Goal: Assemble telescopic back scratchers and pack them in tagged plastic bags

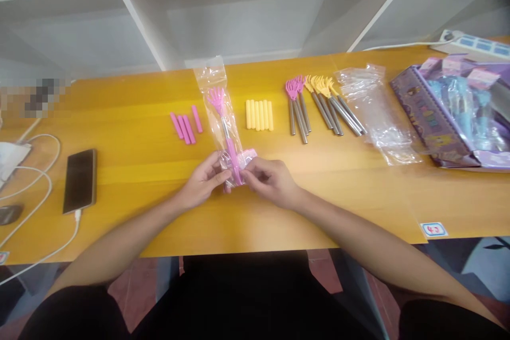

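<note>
A pink back scratcher [226, 128] with a metal shaft lies inside a long clear plastic bag [211, 75] in front of me. My left hand [205, 180] grips the near end of the bag from the left, thumb on top by the pink handle. At the right side of that end, my right hand [273, 180] has its fingers pinched together at the bag's edge, beside a small pink card [249, 154]. Whether the card is inside the bag, I cannot tell. Several pink tubes [187, 128] lie to the left, and a row of yellow tubes [260, 115] to the right.
Pink scratcher heads on metal shafts [297, 101] and yellow ones [329, 98] lie right of centre. Beyond are clear bags [382, 117] and a purple box [426, 122] of bagged blue items. A phone [80, 180] on a white cable lies left. White shelving [239, 21] backs the table.
</note>
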Demonstrator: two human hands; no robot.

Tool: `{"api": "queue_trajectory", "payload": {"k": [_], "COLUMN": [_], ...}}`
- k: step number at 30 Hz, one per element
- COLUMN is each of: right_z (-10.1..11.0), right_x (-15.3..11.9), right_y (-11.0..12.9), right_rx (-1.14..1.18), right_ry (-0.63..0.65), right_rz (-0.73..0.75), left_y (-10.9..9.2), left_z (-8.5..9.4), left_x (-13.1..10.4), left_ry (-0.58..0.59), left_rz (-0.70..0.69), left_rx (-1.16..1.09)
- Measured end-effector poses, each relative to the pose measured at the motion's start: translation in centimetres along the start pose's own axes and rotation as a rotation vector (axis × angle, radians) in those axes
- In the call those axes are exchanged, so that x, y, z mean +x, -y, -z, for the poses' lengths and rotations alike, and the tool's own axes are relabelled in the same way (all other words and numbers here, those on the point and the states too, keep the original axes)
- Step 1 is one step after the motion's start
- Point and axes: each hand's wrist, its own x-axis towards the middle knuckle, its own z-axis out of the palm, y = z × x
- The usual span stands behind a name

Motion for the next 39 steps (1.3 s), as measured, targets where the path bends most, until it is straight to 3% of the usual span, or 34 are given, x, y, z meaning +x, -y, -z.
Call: {"api": "queue_trajectory", "payload": {"k": [4, 8, 11, 15, 19, 21, 25, 27, 32, 39], "right_z": [0.4, 1.0, 1.4, 1.8, 2.0, 2.3, 3.1, 3.5, 3.8, 4.5], "right_x": [0.3, 0.7, 0.8, 0.5, 0.3, 0.5, 1.4, 1.7, 1.8, 2.4], "right_y": [0.0, -0.1, 0.0, 0.4, 0.6, 0.6, 0.3, 0.0, -0.5, -1.3], "right_rx": [0.089, 0.160, 0.168, 0.047, -0.062, -0.143, -0.460, -0.605, -0.744, -0.552], "right_ry": [0.063, 0.208, 0.373, 0.620, 0.743, 0.688, 0.272, 0.132, 0.102, 0.101], "right_rz": [-0.053, -0.102, -0.099, -0.054, -0.134, -0.141, -0.049, -0.076, -0.164, -0.229], "left_y": [0.2, 0.5, 0.9, 0.9, 0.2, 0.0, 0.6, 0.9, 0.9, 0.1], "left_z": [0.1, 0.6, 1.2, 2.4, 3.8, 4.2, 4.3, 4.2, 3.7, 1.8], "left_x": [-0.2, -0.4, 0.0, 1.4, 2.9, 3.3, 3.1, 2.9, 2.4, 1.4], "left_ry": [0.025, -0.009, -0.160, -0.454, -0.639, -0.682, -0.645, -0.607, -0.540, -0.383], "left_rz": [0.014, -0.055, -0.138, -0.192, -0.237, -0.255, -0.247, -0.242, -0.158, 0.006], "left_rx": [0.013, 0.117, 0.143, -0.004, -0.109, -0.115, -0.034, 0.030, 0.130, 0.214]}}
